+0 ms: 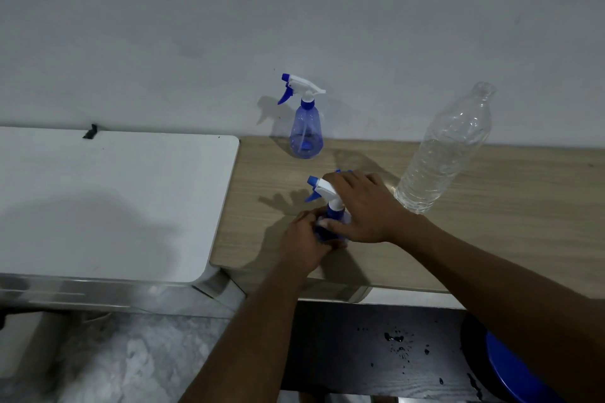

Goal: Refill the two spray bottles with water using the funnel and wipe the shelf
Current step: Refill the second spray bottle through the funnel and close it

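Observation:
Two blue spray bottles with white trigger heads stand on the wooden shelf (491, 206). The far spray bottle (306, 127) stands upright by the wall, untouched. The near spray bottle (327, 206) is between my hands: my left hand (304, 242) wraps its blue body, and my right hand (360, 206) lies over its white trigger head and blue collar. A sliver of something blue (343, 171) shows behind my right hand; I cannot tell what it is. A clear, uncapped water bottle (445, 154), partly full, stands to the right.
A white table top (114, 199) adjoins the shelf on the left. Below the shelf, a dark lower board (376, 353) carries water droplets. A blue round object (514, 370) sits at the lower right. The grey wall (294, 26) runs behind.

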Action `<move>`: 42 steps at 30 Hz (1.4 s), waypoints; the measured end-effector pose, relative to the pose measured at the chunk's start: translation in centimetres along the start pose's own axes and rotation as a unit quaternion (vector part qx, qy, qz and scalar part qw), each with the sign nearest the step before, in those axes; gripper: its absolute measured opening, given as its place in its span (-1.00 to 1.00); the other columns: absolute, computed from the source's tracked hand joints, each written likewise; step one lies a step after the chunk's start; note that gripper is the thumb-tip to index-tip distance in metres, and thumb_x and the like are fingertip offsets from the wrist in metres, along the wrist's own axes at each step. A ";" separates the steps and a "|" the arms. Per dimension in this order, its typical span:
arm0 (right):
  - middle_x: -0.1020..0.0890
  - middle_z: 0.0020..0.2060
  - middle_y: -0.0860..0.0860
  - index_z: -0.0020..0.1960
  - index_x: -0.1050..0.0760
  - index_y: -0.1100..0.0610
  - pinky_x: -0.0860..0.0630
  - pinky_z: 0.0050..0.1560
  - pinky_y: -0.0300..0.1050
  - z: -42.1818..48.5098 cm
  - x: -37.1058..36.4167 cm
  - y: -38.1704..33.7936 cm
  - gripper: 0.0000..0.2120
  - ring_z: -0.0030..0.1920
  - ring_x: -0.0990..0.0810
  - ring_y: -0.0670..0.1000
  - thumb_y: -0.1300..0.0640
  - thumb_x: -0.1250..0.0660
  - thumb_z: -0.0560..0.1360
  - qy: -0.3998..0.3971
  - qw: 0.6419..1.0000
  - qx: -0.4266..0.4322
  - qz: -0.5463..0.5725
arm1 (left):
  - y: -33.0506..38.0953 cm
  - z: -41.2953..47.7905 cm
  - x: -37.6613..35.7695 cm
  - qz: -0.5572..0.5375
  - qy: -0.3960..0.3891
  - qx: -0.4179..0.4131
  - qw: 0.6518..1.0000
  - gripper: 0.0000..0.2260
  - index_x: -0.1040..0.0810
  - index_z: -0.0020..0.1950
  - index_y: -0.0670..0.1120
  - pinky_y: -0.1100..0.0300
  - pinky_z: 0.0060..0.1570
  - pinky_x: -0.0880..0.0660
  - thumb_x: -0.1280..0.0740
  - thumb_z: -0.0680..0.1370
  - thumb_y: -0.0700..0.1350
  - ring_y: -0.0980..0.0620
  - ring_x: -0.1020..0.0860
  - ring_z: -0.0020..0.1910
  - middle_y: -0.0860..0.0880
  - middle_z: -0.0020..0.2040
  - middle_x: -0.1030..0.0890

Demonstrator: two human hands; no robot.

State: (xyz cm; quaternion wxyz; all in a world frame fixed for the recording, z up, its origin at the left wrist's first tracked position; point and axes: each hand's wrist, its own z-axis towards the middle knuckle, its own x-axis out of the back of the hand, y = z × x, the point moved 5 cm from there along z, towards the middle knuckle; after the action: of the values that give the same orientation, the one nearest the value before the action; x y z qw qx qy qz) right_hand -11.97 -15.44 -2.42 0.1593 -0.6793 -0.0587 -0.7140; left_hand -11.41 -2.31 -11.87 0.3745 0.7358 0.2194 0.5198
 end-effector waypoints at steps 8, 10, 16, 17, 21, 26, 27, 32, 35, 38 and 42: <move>-0.49 0.25 0.03 0.44 -0.26 0.04 -0.32 0.24 0.06 -0.3 0.0 -0.1 -0.34 0.20 -0.44 0.10 -0.09 -0.40 0.42 -0.029 0.997 0.008 0.066 | 0.0 0.0 0.1 0.006 -0.003 -0.006 1.000 -0.40 -0.49 0.29 0.05 0.17 0.11 -0.47 -0.59 0.31 0.12 0.05 -0.56 0.10 0.05 0.15 -0.60; -0.56 0.20 0.02 0.39 -0.29 0.04 -0.38 0.21 0.08 -0.1 0.1 -0.2 -0.33 0.14 -0.51 0.10 -0.29 -0.35 0.44 -0.014 1.000 -0.012 0.001 | 0.0 0.0 0.0 0.009 0.002 -0.003 1.000 -0.39 -0.48 0.30 0.07 0.14 0.12 -0.48 -0.58 0.31 0.12 0.05 -0.56 0.10 0.05 0.15 -0.60; -0.49 0.27 0.05 0.43 -0.25 0.03 -0.32 0.20 0.01 -0.4 -0.2 0.2 -0.38 0.22 -0.45 0.11 0.07 -0.42 0.44 -0.064 0.993 -0.023 0.094 | -0.1 0.0 0.0 0.014 0.000 -0.003 1.000 -0.37 -0.47 0.33 0.05 0.17 0.11 -0.45 -0.58 0.32 0.11 0.06 -0.54 0.12 0.05 0.18 -0.59; -0.45 0.29 0.04 0.44 -0.23 0.02 -0.33 0.21 0.04 -0.5 -0.2 0.5 -0.31 0.24 -0.41 0.10 0.04 -0.44 0.39 -0.073 0.992 -0.026 0.095 | -0.1 0.0 0.0 0.014 0.001 -0.006 1.000 -0.37 -0.48 0.33 0.04 0.16 0.12 -0.46 -0.59 0.32 0.08 0.04 -0.55 0.13 0.03 0.18 -0.59; -0.54 0.08 -0.03 0.33 -0.42 0.05 -0.40 -0.01 -0.33 -0.5 0.5 -0.4 -0.57 0.03 -0.50 -0.05 0.01 -0.44 0.51 -0.064 0.942 -0.081 0.319 | -0.7 -0.1 -0.1 -0.029 0.012 0.028 0.999 -0.36 -0.51 0.26 0.08 0.07 0.12 -0.53 -0.63 0.23 0.10 0.03 -0.59 0.07 0.05 0.11 -0.61; -0.65 -0.16 -0.16 0.05 -0.65 0.07 -0.45 0.01 -0.25 -0.2 -0.3 -0.5 -0.74 -0.15 -0.57 -0.24 -0.02 -0.23 0.65 0.015 0.809 -0.213 0.547 | -0.1 0.2 -0.2 0.000 -0.019 0.033 0.999 -0.27 -0.43 0.37 0.13 -0.01 0.20 -0.50 -0.61 0.25 0.15 0.02 -0.55 0.14 0.06 0.20 -0.59; -0.66 -0.17 -0.12 0.04 -0.66 0.09 -0.47 0.00 -0.22 -0.1 -0.4 -0.4 -0.73 -0.16 -0.58 -0.23 -0.02 -0.25 0.65 0.018 0.821 -0.210 0.531 | -0.1 0.3 -0.3 -0.001 -0.023 0.039 0.999 -0.26 -0.42 0.38 0.13 -0.01 0.21 -0.49 -0.61 0.26 0.14 0.02 -0.54 0.16 0.06 0.21 -0.58; -0.71 -0.18 0.08 0.02 -0.64 0.21 -0.58 -0.14 -0.16 0.6 1.3 -0.5 -0.70 -0.21 -0.69 -0.04 -0.01 -0.29 0.63 0.073 0.784 -0.218 0.576 | -0.2 0.1 -0.4 -0.005 -0.030 0.051 0.998 -0.22 -0.38 0.41 0.16 -0.02 0.25 -0.47 -0.62 0.26 0.13 0.00 -0.53 0.20 0.05 0.27 -0.55; -0.70 -0.16 0.14 0.05 -0.62 0.21 -0.59 -0.19 -0.07 1.0 4.8 0.3 -0.71 -0.20 -0.66 0.06 -0.02 -0.32 0.61 0.114 0.732 -0.234 0.630 | -0.1 0.0 0.0 -0.013 -0.017 0.032 0.999 -0.24 -0.42 0.37 0.18 0.01 0.23 -0.47 -0.63 0.23 0.14 0.01 -0.54 0.18 0.06 0.24 -0.57; -0.66 -0.11 0.17 0.11 -0.57 0.31 -0.59 -0.21 -0.08 1.3 10.1 1.0 -0.64 -0.19 -0.64 0.06 -0.01 -0.31 0.61 0.114 0.744 -0.211 0.624 | -0.2 -0.2 0.0 -0.015 -0.009 0.015 1.000 -0.27 -0.43 0.34 0.18 -0.01 0.22 -0.49 -0.63 0.22 0.15 0.02 -0.55 0.16 0.07 0.21 -0.57; -0.67 -0.12 0.17 0.08 -0.60 0.26 -0.62 -0.17 -0.01 1.1 15.9 2.4 -0.66 -0.17 -0.66 0.07 -0.04 -0.34 0.60 0.128 0.784 -0.189 0.577 | 0.0 -0.2 0.0 -0.018 -0.014 0.016 1.000 -0.32 -0.44 0.34 0.15 -0.02 0.24 -0.47 -0.62 0.27 0.10 0.02 -0.55 0.15 0.05 0.19 -0.58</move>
State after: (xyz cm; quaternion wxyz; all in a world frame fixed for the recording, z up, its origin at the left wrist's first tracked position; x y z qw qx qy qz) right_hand -10.58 -19.73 13.07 0.4162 -0.5052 0.5016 -0.5657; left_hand -11.57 -2.29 -11.82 0.3752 0.7445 0.2362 0.4991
